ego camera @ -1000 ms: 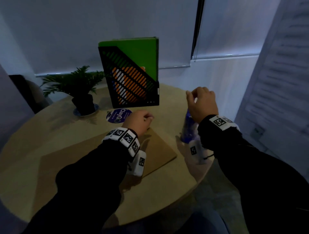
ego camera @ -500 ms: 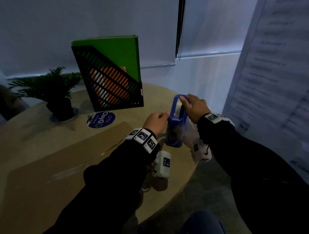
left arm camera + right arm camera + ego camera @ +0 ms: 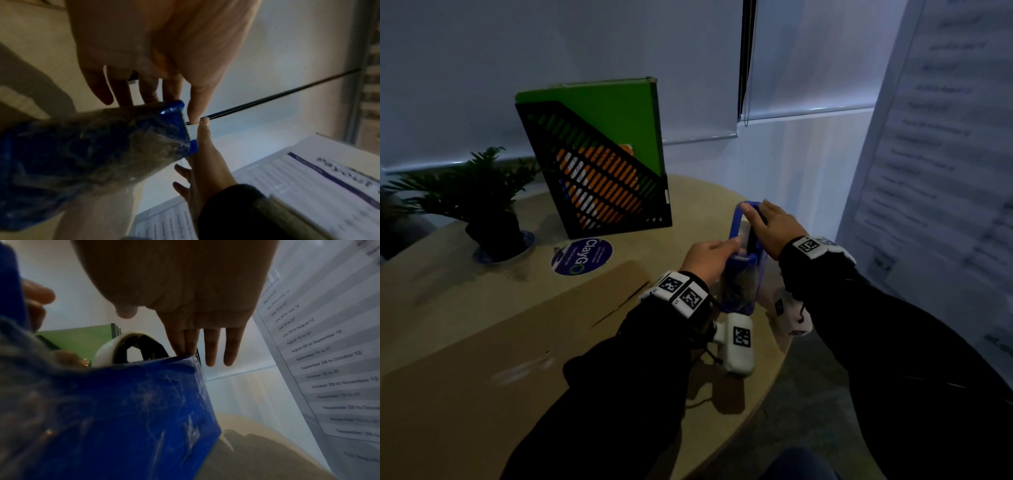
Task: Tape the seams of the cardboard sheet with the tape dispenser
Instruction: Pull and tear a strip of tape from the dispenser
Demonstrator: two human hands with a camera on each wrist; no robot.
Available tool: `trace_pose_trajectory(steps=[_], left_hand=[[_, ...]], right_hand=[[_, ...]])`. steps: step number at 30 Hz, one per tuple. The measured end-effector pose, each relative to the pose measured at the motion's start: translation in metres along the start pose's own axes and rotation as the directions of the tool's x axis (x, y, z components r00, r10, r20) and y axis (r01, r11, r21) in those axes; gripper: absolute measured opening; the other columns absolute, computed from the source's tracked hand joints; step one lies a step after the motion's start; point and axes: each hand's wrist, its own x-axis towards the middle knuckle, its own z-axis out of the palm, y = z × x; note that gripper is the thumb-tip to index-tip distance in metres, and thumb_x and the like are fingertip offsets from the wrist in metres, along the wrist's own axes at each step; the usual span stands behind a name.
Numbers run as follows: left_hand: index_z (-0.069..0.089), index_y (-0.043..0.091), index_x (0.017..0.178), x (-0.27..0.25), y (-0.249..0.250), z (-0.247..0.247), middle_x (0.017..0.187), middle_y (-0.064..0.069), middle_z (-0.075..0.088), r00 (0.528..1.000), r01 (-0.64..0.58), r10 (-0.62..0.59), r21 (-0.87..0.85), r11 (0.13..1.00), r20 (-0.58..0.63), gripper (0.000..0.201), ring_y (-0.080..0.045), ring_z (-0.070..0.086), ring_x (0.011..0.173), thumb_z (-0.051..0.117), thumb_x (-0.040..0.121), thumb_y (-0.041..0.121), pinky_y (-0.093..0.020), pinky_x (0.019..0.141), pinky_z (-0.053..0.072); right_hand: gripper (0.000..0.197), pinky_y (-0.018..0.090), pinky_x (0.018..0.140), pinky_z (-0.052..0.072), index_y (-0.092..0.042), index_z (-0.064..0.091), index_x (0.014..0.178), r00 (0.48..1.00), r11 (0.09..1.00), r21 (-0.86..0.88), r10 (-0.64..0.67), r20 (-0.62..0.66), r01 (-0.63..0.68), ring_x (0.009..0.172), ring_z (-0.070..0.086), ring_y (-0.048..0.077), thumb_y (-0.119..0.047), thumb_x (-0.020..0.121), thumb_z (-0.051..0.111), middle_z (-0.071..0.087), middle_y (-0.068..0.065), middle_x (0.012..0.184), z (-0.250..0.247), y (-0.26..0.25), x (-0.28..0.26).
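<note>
Dispenser (image 3: 743, 260), blue, now stands upright between both hands near the right rim of the tabletop (image 3: 431, 274), just beside the right end of the cardboard sheet (image 3: 482, 359). The tape roll (image 3: 107, 352) shows white at its top in the right wrist view.

Left hand (image 3: 705, 258): fingers reach to the dispenser's upper body, thumb and fingertips (image 3: 194, 113) close on its top edge; whether they pinch a tape end or only the frame I cannot tell. Right hand (image 3: 774, 228): grip lies over the top loop, two fingers (image 3: 185, 344) touching the blue edge, the others straight and free beyond it.

Change against a second ago: the left hand then rested curled on the cardboard sheet and the right hand alone covered the dispenser; half a second ago the left hand had already crossed to it. Since then both hands stay on the dispenser with little shift. The view has swung right.

Judgement: the step is readying the dispenser, likely freeing the tape end. The open seam (image 3: 619, 305) left of the dispenser looks untaped.

Beyond, further left of the dispenser: file holder (image 3: 599, 178), round sticker (image 3: 582, 256), potted plant (image 3: 482, 202).
</note>
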Motion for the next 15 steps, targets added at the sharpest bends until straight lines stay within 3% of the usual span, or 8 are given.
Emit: trace_pose_trajectory(steps=[3,6,8,11,13,15], left_hand=[[0.072,0.006,0.105,0.001,0.003,0.003,0.089,0.0,0.066,0.997,0.075,-0.077,-0.056,0.996,-0.023,0.034,-0.001,0.054,0.066,0.06,0.09,0.034,-0.017,0.056,0.036],[0.07,0.002,0.103,-0.002,0.009,0.006,0.079,-0.001,0.065,0.994,0.093,-0.101,-0.166,0.982,-0.038,0.029,0.001,0.06,0.046,0.062,0.09,0.026,-0.013,0.045,0.043],[0.071,0.008,0.096,-0.002,0.014,0.005,0.072,0.003,0.064,0.994,0.091,-0.101,-0.192,0.977,-0.047,0.021,0.005,0.054,0.034,0.064,0.088,0.026,-0.015,0.049,0.045],[0.067,0.015,0.077,-0.004,0.018,0.006,0.061,0.009,0.063,0.994,0.095,-0.102,-0.158,0.983,-0.041,0.016,-0.001,0.058,0.045,0.063,0.087,0.028,-0.018,0.051,0.042],[0.065,0.017,0.072,-0.006,0.016,0.007,0.068,0.008,0.062,0.993,0.103,-0.11,-0.135,0.985,-0.042,0.019,-0.008,0.055,0.061,0.063,0.086,0.028,-0.022,0.056,0.04],[0.066,0.019,0.067,-0.007,0.012,0.006,0.074,0.005,0.064,0.992,0.105,-0.113,-0.144,0.984,-0.049,0.02,-0.012,0.055,0.069,0.064,0.083,0.031,-0.027,0.068,0.045]], right_hand=[[0.082,0.042,0.117,0.025,-0.024,0.041,0.143,0.999,1.0,-0.014,0.011,0.036,-0.011,0.145,0.028,0.026,-0.077,0.085,0.015,0.018,-0.002,0.161,-0.002,0.001,0.002],[0.088,0.042,0.118,0.024,-0.023,0.043,0.141,0.998,1.0,-0.02,0.002,0.06,-0.001,0.146,0.026,0.025,-0.08,0.081,0.013,0.019,0.001,0.161,-0.003,0.001,0.005],[0.094,0.042,0.119,0.023,-0.023,0.043,0.141,0.998,1.0,-0.015,0.007,0.068,-0.006,0.147,0.025,0.024,-0.084,0.077,0.013,0.018,0.001,0.161,-0.003,0.001,0.005],[0.094,0.043,0.119,0.022,-0.023,0.041,0.142,0.997,1.0,-0.02,0.02,0.08,-0.018,0.147,0.024,0.024,-0.084,0.077,0.012,0.017,0.001,0.161,-0.004,0.0,0.004],[0.091,0.042,0.12,0.021,-0.022,0.038,0.145,0.995,1.0,-0.022,0.023,0.093,-0.021,0.147,0.023,0.023,-0.081,0.081,0.012,0.017,0.001,0.161,-0.006,-0.001,0.004],[0.091,0.039,0.121,0.018,-0.02,0.036,0.148,0.994,0.999,-0.02,0.034,0.108,-0.032,0.148,0.021,0.022,-0.079,0.083,0.011,0.017,0.002,0.161,-0.008,-0.004,0.004]])
